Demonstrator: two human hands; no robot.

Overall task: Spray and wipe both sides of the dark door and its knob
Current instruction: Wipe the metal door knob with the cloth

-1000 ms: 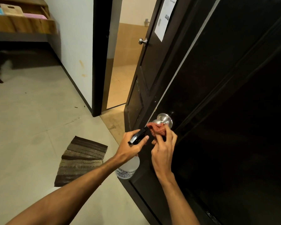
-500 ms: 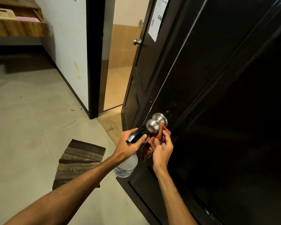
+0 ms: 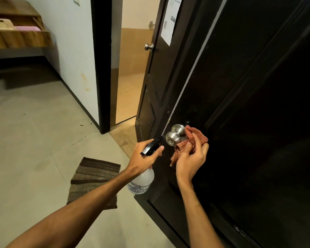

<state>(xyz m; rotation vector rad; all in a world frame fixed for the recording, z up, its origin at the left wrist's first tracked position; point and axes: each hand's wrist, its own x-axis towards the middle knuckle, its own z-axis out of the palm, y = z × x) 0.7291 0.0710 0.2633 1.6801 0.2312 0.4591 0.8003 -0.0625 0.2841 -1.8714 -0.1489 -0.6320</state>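
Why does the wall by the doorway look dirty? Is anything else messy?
The white wall has orange-brown stains low down, like splashes. Tiny dark specks lie on the floor near the frame. The striped mat sits slightly crooked. Nothing looks spilled or broken.

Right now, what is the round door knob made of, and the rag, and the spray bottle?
The knob looks like brushed metal: silvery, with soft highlights. The rag in the right hand looks like woven cloth, reddish and checked, crumpled into folds. The spray bottle in the left hand is probably plastic: a cloudy white body with a printed label and a black head.
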